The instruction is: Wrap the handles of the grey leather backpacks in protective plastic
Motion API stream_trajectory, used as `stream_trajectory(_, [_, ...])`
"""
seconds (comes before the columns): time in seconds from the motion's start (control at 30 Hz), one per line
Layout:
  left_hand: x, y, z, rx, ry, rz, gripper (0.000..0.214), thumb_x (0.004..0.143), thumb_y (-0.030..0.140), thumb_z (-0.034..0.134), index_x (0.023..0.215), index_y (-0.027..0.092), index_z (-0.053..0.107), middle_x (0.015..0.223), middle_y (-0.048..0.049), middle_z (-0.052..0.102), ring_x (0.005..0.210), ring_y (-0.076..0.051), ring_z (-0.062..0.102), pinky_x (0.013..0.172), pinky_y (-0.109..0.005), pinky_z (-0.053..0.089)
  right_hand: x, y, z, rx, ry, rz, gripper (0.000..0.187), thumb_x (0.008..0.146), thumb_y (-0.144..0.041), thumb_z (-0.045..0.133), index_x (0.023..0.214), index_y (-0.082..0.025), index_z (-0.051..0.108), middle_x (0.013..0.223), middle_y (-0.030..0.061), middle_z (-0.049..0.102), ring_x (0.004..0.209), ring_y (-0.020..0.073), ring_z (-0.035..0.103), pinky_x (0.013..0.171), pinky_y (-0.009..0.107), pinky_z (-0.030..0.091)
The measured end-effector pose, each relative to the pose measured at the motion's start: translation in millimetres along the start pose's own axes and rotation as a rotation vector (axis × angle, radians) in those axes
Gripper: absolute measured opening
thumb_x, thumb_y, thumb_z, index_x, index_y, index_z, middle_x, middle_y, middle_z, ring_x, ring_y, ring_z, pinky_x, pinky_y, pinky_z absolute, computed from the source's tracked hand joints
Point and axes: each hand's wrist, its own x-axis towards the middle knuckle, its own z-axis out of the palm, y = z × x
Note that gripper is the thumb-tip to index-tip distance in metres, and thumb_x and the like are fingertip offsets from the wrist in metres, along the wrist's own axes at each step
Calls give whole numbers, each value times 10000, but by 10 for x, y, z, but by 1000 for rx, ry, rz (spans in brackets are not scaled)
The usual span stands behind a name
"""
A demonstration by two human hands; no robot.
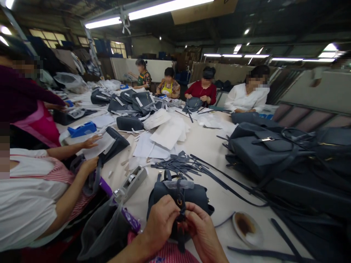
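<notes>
A long pale desk [208,146] runs from the near edge to the far end of the workshop, with people seated along its left side and across the far end. On the right lies the biggest heap, grey-blue backpacks [263,149] stacked flat, their long bands trailing toward the near edge. Farther up the middle, white paper sheets [167,133] are spread in loose overlapping piles (more dark bags lie beyond them).

At the near centre, right in front of the person wearing the camera, a small grey-blue bag [167,193] sits upright on the desk. Just beyond it is a scatter of loose straps [178,164], dark and short, crossing one another. To the bag's left a grey tape dispenser [134,180] lies tilted at the desk edge, near a co-worker's forearm. That co-worker's hand [91,141] rests on a sheet farther left. To the bag's right a small white dish [246,228] with a brown stain sits on the desk, apart from the bag.

The left hand [160,221] and right hand [201,228] meet at the bag's near face. The fingers of both are closed narrowly on a dark strap [180,210] that hangs from a gold ring [179,201].
</notes>
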Motion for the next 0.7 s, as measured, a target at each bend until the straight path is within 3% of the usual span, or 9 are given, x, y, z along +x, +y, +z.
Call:
stream_trajectory(0.1, [28,37,-43,9,12,-84,152,789,114,504,674,191,566,731,-22,569,729,-170,551,664,-268,413,-24,-16,-6,-207,18,-86,227,558,-278,765,714,-153,656,581,-28,597,508,99,484,497,214,394])
stream_trajectory(0.17, [42,50,-55,111,32,-50,172,812,111,479,683,191,560,736,-27,572,730,-173,552,658,-273,413,-33,-13,-17,-265,9,-66,140,572,-254,689,649,-172,605,507,-58,521,470,92,435,473,213,351])
stream_trajectory(0.3, [52,86,-66,463,-4,334,239,893,137,411,759,189,601,770,-62,604,749,-200,546,686,-314,410,-18,27,-62,-423,-90,-55,73,596,-238,572,561,-189,532,503,-60,451,497,96,387,484,223,304])
stream_trajectory(0.4, [114,103,-78,660,-137,564,212,902,149,426,810,192,613,802,-67,626,744,-203,551,695,-321,413,-13,53,-77,-626,12,-205,113,616,-255,567,534,-199,514,529,-46,440,538,114,375,501,241,294])
stream_trajectory(0.5, [258,61,-102,717,-105,518,222,916,160,417,772,191,584,770,-59,611,720,-196,559,656,-298,413,-72,51,-54,-685,46,-268,105,636,-267,555,559,-196,546,562,-29,467,573,132,398,529,254,304])
stream_trajectory(0.6, [389,-12,-148,637,47,347,252,933,171,361,792,190,569,771,-65,607,712,-198,582,645,-292,426,-165,42,-42,-541,-188,9,84,607,-266,546,579,-188,558,524,-40,456,510,111,366,499,248,267])
stream_trajectory(0.67, [401,-35,-180,527,50,238,228,933,195,363,821,196,562,763,-53,610,689,-190,593,643,-286,431,-202,37,-64,-473,-296,143,67,587,-245,535,587,-183,560,505,-49,451,480,95,342,487,239,243])
stream_trajectory(0.7, [378,-34,-192,450,13,187,196,929,209,382,840,202,556,753,-41,611,679,-183,598,641,-279,432,-206,37,-82,-457,-288,137,58,582,-233,526,584,-184,557,504,-53,445,483,93,340,489,236,240])
